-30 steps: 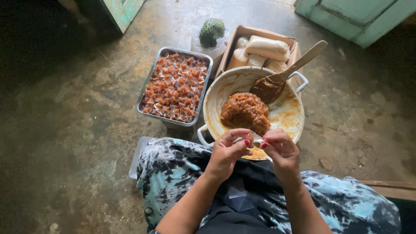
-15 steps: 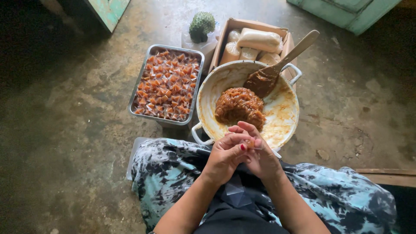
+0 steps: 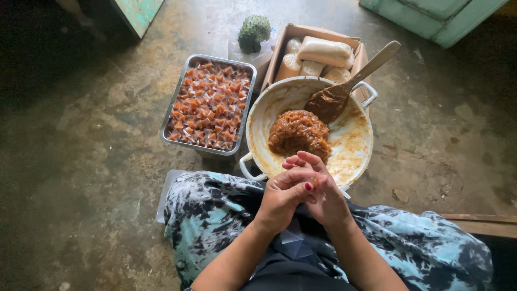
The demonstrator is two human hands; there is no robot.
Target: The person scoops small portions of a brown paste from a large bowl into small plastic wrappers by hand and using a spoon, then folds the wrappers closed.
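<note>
Over the lap, left hand (image 3: 283, 195) and right hand (image 3: 322, 189) are pressed closed together; contents cannot be told. Paste (image 3: 298, 132) lies just ahead, in the pan (image 3: 360, 141).

Small brown lump (image 3: 314, 183) between pressed palms

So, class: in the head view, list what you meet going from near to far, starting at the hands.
Clasped hands → mound of brown paste in the cream two-handled pan → cardboard box of pale wrapped rolls → green spiky fruit.
</note>
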